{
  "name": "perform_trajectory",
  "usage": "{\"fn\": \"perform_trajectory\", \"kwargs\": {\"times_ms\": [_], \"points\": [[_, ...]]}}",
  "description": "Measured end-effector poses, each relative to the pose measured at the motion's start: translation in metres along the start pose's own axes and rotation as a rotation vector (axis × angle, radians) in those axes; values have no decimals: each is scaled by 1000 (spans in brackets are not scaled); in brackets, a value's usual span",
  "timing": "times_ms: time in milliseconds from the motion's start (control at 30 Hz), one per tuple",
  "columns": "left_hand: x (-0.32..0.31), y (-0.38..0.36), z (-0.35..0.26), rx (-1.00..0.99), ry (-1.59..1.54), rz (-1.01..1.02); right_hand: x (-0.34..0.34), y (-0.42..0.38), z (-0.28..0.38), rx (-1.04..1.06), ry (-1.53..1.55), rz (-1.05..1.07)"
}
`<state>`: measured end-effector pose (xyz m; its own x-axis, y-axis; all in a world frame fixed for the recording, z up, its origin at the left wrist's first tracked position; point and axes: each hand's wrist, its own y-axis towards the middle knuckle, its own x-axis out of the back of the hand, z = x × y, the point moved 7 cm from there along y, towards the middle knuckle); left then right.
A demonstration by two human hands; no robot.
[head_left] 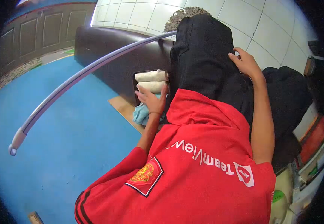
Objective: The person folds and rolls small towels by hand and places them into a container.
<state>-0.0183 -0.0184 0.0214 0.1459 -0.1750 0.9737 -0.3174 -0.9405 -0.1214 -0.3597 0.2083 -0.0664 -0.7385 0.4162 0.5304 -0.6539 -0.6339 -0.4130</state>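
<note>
Beside my left thigh, my left hand is over a dark open box, its fingers spread. In the box lie cream-coloured rolled cloths, side by side at the far end. Under and beside the hand, a crumpled light blue cloth hangs at the near end. My right hand rests at the side of my knee in black trousers, thumb and fingers apart, with nothing in it.
A mop's long metal handle slants across the left, its grey strands behind my knee. A dark brown padded bench runs along the tiled wall. Blue floor lies to the left; a tan board is near the box.
</note>
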Motion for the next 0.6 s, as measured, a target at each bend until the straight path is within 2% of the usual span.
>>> {"fn": "perform_trajectory", "kwargs": {"times_ms": [67,167,233,267,300,367,400,500,600], "points": [[-9,3,-5,-25,110,26,0,1,-1,20,-15,-14],[-8,3,-7,-13,190,-73,0,0,-3,12,18,2],[6,11,-2,-38,-14,-163,0,0,-1,-10,19,-3],[10,19,8,-126,33,-347,0,0,-1,-9,21,-6],[18,25,9,-126,33,-347,0,1,-1,-2,16,-9],[25,38,7,-169,-103,-158,-1,0,1,8,12,-8],[30,43,4,-302,-128,-196,0,-1,3,6,23,1],[27,43,7,-392,-218,-178,0,1,2,0,32,4],[19,46,10,-317,-335,-142,0,0,-1,-15,18,5]]}}
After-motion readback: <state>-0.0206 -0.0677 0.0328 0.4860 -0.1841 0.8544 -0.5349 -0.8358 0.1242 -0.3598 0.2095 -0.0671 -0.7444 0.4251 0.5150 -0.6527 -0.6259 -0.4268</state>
